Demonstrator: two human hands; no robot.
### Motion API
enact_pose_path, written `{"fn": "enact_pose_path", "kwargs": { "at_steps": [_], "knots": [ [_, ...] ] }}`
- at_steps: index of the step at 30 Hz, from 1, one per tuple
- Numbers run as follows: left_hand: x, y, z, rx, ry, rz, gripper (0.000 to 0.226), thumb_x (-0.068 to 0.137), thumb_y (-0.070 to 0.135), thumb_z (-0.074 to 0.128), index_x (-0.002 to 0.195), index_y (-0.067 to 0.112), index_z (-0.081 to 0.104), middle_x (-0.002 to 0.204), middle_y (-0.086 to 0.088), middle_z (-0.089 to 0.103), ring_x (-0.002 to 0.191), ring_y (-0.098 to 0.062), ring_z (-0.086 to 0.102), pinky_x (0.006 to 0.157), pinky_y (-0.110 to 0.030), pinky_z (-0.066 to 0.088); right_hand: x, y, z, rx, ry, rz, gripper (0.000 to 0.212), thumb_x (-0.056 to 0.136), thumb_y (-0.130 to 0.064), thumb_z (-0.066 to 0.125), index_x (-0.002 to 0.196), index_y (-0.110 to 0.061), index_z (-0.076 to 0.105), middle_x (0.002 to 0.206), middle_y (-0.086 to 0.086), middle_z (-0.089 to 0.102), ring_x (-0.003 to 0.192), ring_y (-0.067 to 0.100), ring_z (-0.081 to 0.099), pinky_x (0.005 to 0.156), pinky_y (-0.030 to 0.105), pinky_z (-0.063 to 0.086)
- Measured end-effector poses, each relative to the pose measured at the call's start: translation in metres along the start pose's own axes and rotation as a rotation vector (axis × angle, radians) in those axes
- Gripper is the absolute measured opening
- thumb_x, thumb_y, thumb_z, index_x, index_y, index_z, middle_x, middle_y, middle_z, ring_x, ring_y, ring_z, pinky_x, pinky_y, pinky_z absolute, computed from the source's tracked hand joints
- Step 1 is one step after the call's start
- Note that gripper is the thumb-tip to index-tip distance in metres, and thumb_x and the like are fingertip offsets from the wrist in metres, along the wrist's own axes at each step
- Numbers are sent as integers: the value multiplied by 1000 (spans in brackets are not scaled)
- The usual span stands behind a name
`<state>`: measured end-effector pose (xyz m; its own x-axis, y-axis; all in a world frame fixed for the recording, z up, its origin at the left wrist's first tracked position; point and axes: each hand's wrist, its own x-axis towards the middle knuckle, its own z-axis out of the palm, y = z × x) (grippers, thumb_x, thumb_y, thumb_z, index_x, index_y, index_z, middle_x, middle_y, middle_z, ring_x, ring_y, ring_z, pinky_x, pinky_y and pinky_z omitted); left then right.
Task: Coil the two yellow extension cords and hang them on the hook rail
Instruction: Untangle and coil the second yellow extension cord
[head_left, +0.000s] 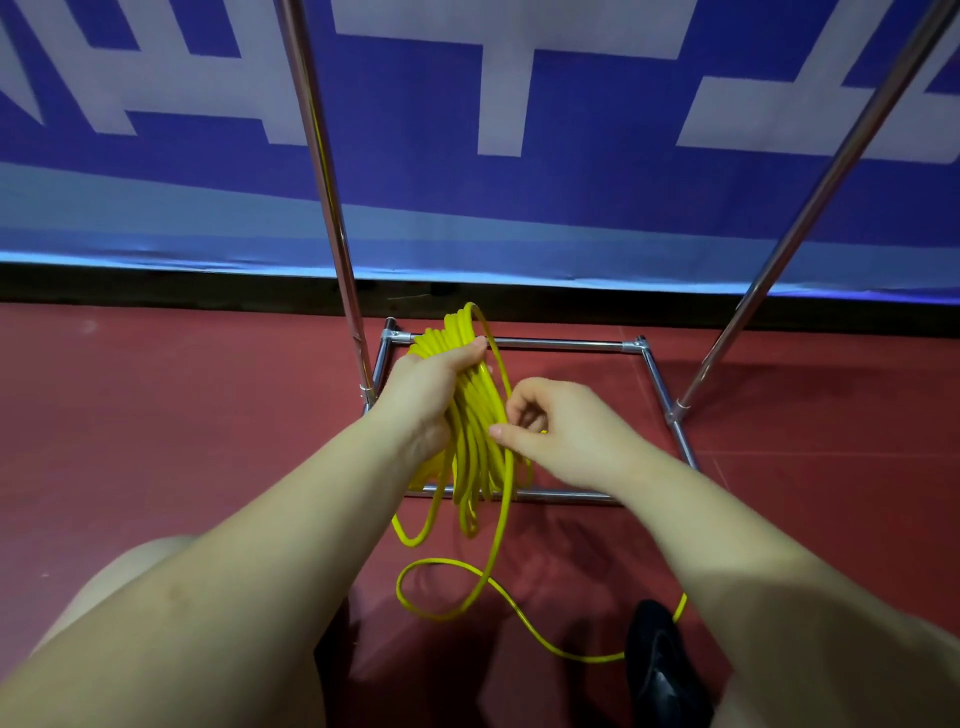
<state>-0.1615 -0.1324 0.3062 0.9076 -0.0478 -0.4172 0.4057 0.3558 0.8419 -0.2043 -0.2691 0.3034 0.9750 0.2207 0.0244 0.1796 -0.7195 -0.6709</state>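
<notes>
Yellow extension cord (470, 415): one item, partly coiled, centre of the frame. Many loops gathered into a bundle hanging upright; loose tail runs down from it, makes a loop on the floor at lower centre, then trails off to the lower right behind a black shoe (657, 670). A second cord cannot be picked out.

Left hand (428, 387): fingers and thumb curled round the top of the bundle, holding all loops together.

Right hand (558, 431): fingers curled, pinching the outermost strand just right of the bundle.

Step in hand, by judgement: coiling of this cord, well along but unfinished, since a length of tail lies on the floor. Next move calls for drawing up more tail with the right hand, laying a loop of matching size into the left hand's grip, and keeping the strand free of twists and of the shoe.

Metal rack (566, 344): rectangular base of tubes on the floor behind the hands, two shiny poles rising to upper left and upper right. Hooks not in view.

Floor (182, 405): dark red, smooth, slightly glossy.

Banner (571, 182): blue with large white shapes, across the upper frame; dark strip at its foot.
</notes>
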Motion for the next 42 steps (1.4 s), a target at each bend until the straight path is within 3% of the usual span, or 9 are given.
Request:
{"fn": "enact_pose_path", "kwargs": {
  "at_steps": [5, 9, 13, 20, 24, 28, 32, 37, 42],
  "knots": [
    [7, 12, -5, -72, 48, -38, 15, 83, 15, 69, 87, 2, 62, 72, -15, 60, 69, -29, 64, 69, -46, 56, -2, -4, -9, 318, -212, 129, 19, 97, -24, 45, 81, -16, 44, 64, 1, 61, 57, 17, 61, 55, 18, 47],
    [11, 23, -15, -132, 124, 7, 13, 85, 12, 68, 90, 2, 62, 74, -13, 63, 60, -25, 66, 54, -39, 57, -12, 12, -14, 149, -472, 191, 19, 97, -23, 47, 79, -17, 51, 69, -4, 59, 63, 7, 56, 61, 18, 42],
    [16, 30, -26, -141, 173, 65, 10, 84, 9, 68, 83, 2, 62, 67, -10, 63, 52, -21, 66, 49, -38, 56, -18, 35, -21, -53, -529, 223, 18, 87, -13, 62, 81, -28, 55, 76, -6, 54, 69, 6, 50, 72, 22, 45],
    [15, 30, -37, -139, 157, 107, 11, 83, 6, 68, 76, 3, 62, 54, -7, 65, 51, -20, 65, 57, -42, 59, -22, 49, -42, 21, -313, 297, 8, 88, -15, 63, 87, -7, 67, 72, 1, 65, 65, 13, 58, 66, 24, 49],
    [13, 29, -40, -120, 121, 122, 10, 77, 4, 73, 80, 1, 63, 69, -13, 64, 58, -24, 67, 67, -44, 58, -24, 46, -52, 166, -119, 374, 9, 90, -11, 59, 86, -4, 63, 68, 3, 62, 54, 7, 58, 49, 18, 53],
    [6, 24, -34, -16, 72, 251, 10, 78, -1, 70, 81, 3, 61, 59, -8, 63, 53, -20, 65, 58, -35, 57, -25, 40, -59, 530, 79, 521, 7, 89, -8, 59, 84, -5, 62, 74, 8, 61, 55, 9, 61, 46, 20, 53],
    [3, 19, -30, 114, -24, 354, 15, 77, -1, 71, 85, 2, 58, 61, -9, 60, 55, -23, 61, 62, -40, 55, -23, 33, -62, 936, 143, 666, 9, 91, -7, 55, 83, -6, 59, 75, 7, 59, 49, 6, 63, 47, 24, 56],
    [2, 11, -22, 288, -16, 401, 81, 44, 31, 84, 110, -7, 52, 86, -19, 64, 77, -30, 66, 75, -50, 57, -17, 28, -63, 1285, 269, 728, 16, 91, -8, 54, 76, -6, 58, 51, 3, 61, 44, 9, 64, 40, 24, 52],
    [-1, -13, -10, 467, -92, 369, 65, 57, 27, 84, 106, 0, 50, 80, -6, 64, 72, -21, 62, 70, -41, 54, -11, 25, -64, 1473, 432, 737, 19, 91, -8, 55, 73, -3, 55, 42, 3, 58, 39, 8, 61, 39, 24, 51]
  ]
}}
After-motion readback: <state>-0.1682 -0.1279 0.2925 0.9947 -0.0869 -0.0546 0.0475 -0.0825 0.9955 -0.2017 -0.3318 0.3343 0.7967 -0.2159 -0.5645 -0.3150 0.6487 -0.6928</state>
